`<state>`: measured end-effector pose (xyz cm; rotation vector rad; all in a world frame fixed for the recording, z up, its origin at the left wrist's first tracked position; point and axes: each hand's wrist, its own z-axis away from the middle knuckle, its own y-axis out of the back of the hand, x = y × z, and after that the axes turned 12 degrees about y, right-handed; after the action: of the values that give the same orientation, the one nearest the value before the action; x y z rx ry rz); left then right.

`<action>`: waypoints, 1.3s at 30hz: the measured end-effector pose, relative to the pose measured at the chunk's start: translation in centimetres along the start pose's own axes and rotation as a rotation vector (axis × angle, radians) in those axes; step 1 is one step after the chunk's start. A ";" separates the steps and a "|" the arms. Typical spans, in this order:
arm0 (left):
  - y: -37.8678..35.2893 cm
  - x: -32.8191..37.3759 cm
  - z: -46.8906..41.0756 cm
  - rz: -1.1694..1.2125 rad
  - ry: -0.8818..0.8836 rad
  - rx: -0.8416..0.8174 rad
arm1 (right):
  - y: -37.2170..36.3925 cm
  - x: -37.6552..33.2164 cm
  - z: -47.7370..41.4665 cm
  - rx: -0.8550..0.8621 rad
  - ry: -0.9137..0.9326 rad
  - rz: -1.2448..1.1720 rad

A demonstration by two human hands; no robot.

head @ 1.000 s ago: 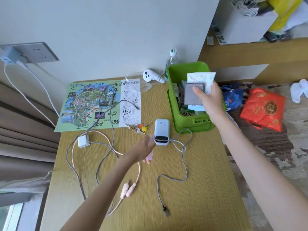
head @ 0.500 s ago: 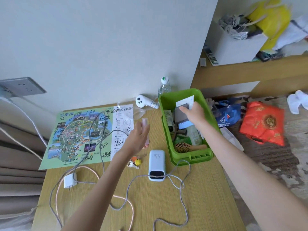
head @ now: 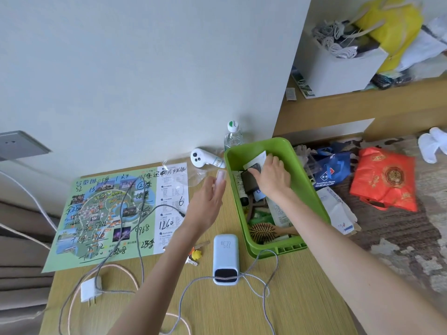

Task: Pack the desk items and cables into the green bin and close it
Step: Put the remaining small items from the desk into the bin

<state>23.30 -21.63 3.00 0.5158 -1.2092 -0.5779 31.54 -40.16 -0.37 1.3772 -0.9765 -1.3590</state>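
The green bin [head: 312, 187] stands open at the desk's right edge and holds a wooden hairbrush [head: 264, 232], tubes and packets. My right hand [head: 272, 176] is inside the bin, pressing a dark card case and a white packet [head: 256, 160] down among them. My left hand [head: 205, 204] hovers just left of the bin and holds a small pale pink tube [head: 220, 176] in its fingers. On the desk lie a blue power bank [head: 226, 258], a grey cable [head: 256, 281], a pink cable [head: 125, 274], a white charger plug [head: 88, 290] and keys [head: 194, 256].
A green map sheet [head: 116, 213] covers the desk's left half. A white controller [head: 205, 159] and a water bottle [head: 232, 135] stand by the wall. Bags, red [head: 384, 180] and blue [head: 332, 170], lie on the floor to the right. A wall socket [head: 19, 143] is at far left.
My right hand has lowered the case and packet from above the bin into it. My left hand lifted the pink tube off the desk and carried it toward the bin.
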 end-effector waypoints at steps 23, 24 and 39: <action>-7.7 4.6 0.6 -0.620 -0.477 0.052 | 4.6 5.4 10.6 0.285 0.213 -0.037; -7.2 4.7 0.6 -0.575 -0.483 0.077 | 4.6 5.3 10.6 0.287 0.215 -0.033; 1.0 -11.6 5.1 -0.394 0.115 0.062 | 1.4 -6.9 17.1 0.303 0.700 -0.302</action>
<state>15.63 -13.53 -3.22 0.8382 -1.0232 -0.8339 14.15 -35.25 3.56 2.1011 -0.5181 -0.8279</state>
